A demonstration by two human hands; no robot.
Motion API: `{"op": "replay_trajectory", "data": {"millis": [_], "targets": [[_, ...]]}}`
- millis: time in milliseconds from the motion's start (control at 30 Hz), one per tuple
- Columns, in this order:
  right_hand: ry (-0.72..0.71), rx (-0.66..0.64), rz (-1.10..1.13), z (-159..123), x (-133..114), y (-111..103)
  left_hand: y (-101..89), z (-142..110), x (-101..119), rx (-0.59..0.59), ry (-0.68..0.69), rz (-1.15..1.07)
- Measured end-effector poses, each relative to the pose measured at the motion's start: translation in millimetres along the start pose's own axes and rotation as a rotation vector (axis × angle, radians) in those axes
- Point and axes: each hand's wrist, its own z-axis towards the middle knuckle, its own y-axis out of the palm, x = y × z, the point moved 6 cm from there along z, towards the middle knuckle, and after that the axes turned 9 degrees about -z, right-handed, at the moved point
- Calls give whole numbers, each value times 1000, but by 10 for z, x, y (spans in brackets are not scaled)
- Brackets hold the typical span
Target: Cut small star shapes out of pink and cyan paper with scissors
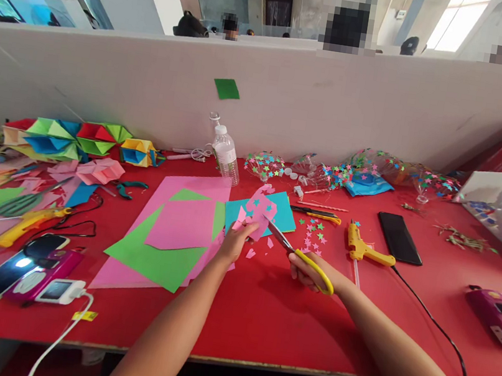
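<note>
Between the thumb and fingers of my left hand (pixel 238 241) is a piece of pink paper (pixel 263 210) with star-shaped holes cut in it. My right hand (pixel 307 269) grips yellow-handled scissors (pixel 314 269), whose blades point up and left to the pink paper's edge. Under the pink piece lies blue paper (pixel 286 206). Small pink scraps (pixel 251 253) are scattered just below it. Several cut paper stars (pixel 313 242), pink and green, rest beyond my right hand. Left of my left hand, green sheets (pixel 155 258) and pink sheets (pixel 184 222) lie stacked.
A yellow glue gun (pixel 367 249) and black phone (pixel 400 238) lie at right, near a purple power strip (pixel 500 319). Behind stand a plastic bottle (pixel 226 158) and star-covered clear pieces (pixel 266 165). A box cutter (pixel 322 215) lies behind the stars. Folded paper shapes (pixel 64 138) sit at left.
</note>
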Motion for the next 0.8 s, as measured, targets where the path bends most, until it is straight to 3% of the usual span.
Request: {"op": "replay_trajectory", "data": {"millis": [100, 200, 300, 433, 633, 800], "targets": [[-8, 36, 65, 9, -33, 78, 140, -99, -50, -28, 0, -24], [-24, 71, 101, 31, -29, 153, 224, -205, -98, 19, 8, -65], [-1, 80, 137, 69, 42, 206, 234, -254, -145, 72, -7, -80], [38, 84, 186, 102, 121, 212, 229, -245, -137, 48, 0, -55], [6, 100, 75, 31, -6, 136, 252, -257, -51, -2, -3, -42], [27, 77, 116, 15, -13, 153, 245, -271, -22, 26, -20, -14]]}}
